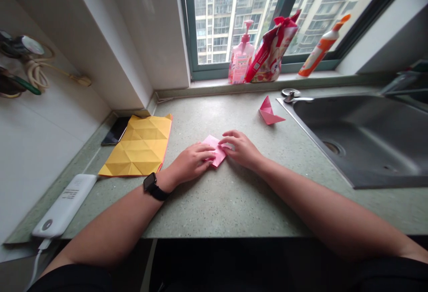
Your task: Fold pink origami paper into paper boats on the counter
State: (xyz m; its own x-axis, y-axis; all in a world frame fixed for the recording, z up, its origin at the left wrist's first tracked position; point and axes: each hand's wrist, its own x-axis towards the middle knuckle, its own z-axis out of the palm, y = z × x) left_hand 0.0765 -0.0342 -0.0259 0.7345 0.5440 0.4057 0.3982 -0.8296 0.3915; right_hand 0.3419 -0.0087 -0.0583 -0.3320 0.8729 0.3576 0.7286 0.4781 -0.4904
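Far left, a coiled cord (36, 76) hangs on the wall, and below it a white power bank (67, 203) lies at the counter's edge, cable plugged in. Next along, a dark phone (115, 131) pokes out beside a creased yellow sheet (142, 145). Now the left hand (190, 162), black watch (150, 181) on its wrist: it's spread low, fingers nearly straight, laid over the pink folded paper (219, 156), no grip round it. That paper sits flat on the counter (234, 207), mid-scene, right between the hands! And the right hand (243, 150), half open, fingers bent, tips at the paper's right side; whether they pinch it, I can't tell. Behind, on the sill: pink pump bottle (241, 62), red bag (272, 55). A pink paper boat (269, 114) stands near the steel sink (368, 127), and an orange-and-white bottle (319, 55) leans in view above.
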